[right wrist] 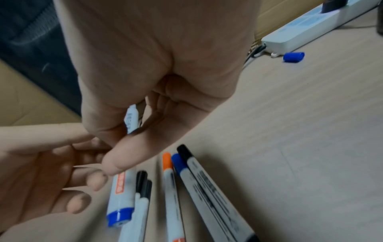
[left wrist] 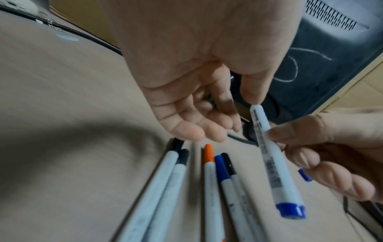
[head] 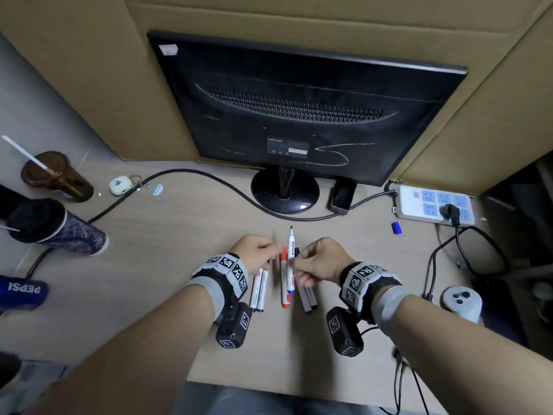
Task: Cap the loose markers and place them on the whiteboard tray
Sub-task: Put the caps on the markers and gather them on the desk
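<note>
On the desk (head: pixel 167 265) lie capped markers (head: pixel 259 287). Right hand (head: pixel 320 262) pinches an uncapped marker (head: pixel 291 259); left hand (head: pixel 257 253) fingers loose. Only the right wrist view clearly shows the blue cap (right wrist: pixel 293 57).

head cam looks down at desk (head: pixel 149 265), wrist cams close, sharing markers (left wrist: pixel 217 188)

White markers (head: pixel 286 283), orange, blue, black caps; loose blue cap (head: pixel 396 227).
</note>
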{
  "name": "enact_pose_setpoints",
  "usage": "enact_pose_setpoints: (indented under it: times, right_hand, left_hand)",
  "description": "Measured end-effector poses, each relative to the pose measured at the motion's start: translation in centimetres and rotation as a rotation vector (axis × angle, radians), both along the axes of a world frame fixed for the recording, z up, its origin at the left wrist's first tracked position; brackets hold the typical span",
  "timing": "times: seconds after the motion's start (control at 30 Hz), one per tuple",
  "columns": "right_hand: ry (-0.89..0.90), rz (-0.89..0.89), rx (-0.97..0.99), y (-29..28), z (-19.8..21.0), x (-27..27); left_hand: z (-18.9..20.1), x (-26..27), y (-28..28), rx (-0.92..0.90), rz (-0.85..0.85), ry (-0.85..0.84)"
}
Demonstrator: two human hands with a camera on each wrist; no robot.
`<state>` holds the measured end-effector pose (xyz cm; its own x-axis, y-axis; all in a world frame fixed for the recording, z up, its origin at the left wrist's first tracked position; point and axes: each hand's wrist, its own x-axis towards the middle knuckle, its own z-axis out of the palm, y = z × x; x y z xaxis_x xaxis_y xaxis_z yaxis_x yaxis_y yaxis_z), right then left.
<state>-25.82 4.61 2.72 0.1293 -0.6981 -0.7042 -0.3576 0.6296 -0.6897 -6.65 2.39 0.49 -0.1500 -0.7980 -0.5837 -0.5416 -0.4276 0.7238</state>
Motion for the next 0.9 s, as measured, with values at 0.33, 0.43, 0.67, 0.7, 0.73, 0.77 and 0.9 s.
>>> enact_pose_setpoints:
  times: [0.33,0.43,0.67,0.7,0.73,0.77,0.9]
  right_hand:
    - [0.045,-0.051,-0.125,-1.3,0.3,-4.3]
    - [0.436,-0.086,-0.309,-2.1,-1.7,-7.1]
    - [0.834,-0.092,-0.175,-4.7,-4.3,-13.9]
    - [0.850,-0.096,-0.150,-4.9,-4.4,-14.4]
    - [0.851,-0.115,-0.130,-5.1,-4.7,-14.9]
    - [0.843,-0.135,-0.109,-5.2,-4.8,-15.2]
    - [0.832,-0.175,-0.060,-5.1,-5.4,-16.2]
  left_hand:
    - [1.2,-4.8,-2.2,-0.039,-0.038,0.107]
    - [0.7,-5.7,-2.7,-0.021,-0.024,0.069]
    - [-1.2,-6.8,-3.5,0.069,-0.092,0.055]
    - [-1.3,-6.9,-3.6,0.073,-0.101,0.051]
    - [-1.3,-7.1,-3.6,0.073,-0.108,0.047]
    - [-1.4,-7.2,-3.7,0.070,-0.111,0.050]
    - [-1.5,-8.1,-4.1,0.065,-0.104,0.064]
